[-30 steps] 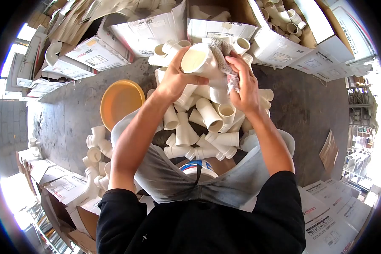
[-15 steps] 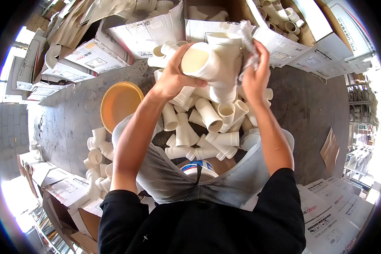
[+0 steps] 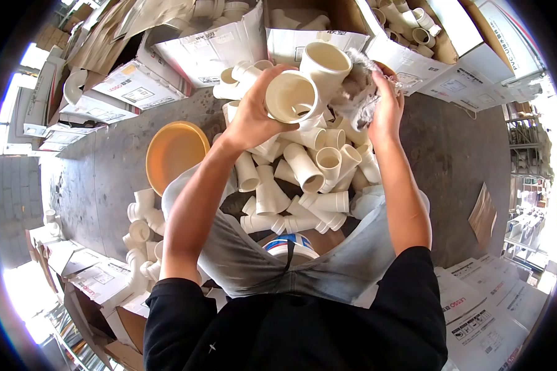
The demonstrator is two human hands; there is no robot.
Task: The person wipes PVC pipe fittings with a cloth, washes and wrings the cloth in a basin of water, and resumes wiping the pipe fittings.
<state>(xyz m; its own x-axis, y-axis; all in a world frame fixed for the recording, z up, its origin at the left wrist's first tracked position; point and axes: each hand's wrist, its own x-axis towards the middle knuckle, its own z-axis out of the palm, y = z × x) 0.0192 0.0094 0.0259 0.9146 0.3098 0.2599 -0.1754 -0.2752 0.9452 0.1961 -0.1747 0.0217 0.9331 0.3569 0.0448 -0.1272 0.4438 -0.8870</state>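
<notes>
My left hand (image 3: 252,117) grips a large cream-white plastic pipe fitting (image 3: 323,73) by one of its wide round openings. The fitting is held up in front of me, and two of its openings face up toward me. In my right hand (image 3: 387,111) is a crumpled grey rag (image 3: 359,93), held against or close beside the fitting's right side; whether it touches I cannot tell. Below both hands lies a heap of smaller white pipe fittings (image 3: 303,166), spread on the floor between my legs.
An orange basin (image 3: 150,154) stands left of the heap. Open cardboard boxes (image 3: 213,55) with fittings line the far side. More fittings (image 3: 143,201) lie at left. A white-and-blue bucket (image 3: 289,247) is beneath me. Flattened cartons (image 3: 470,303) lie at lower right.
The fitting has turned, so its openings now face up more and its lower end no longer shows. My right hand and the rag have shifted slightly right and down.
</notes>
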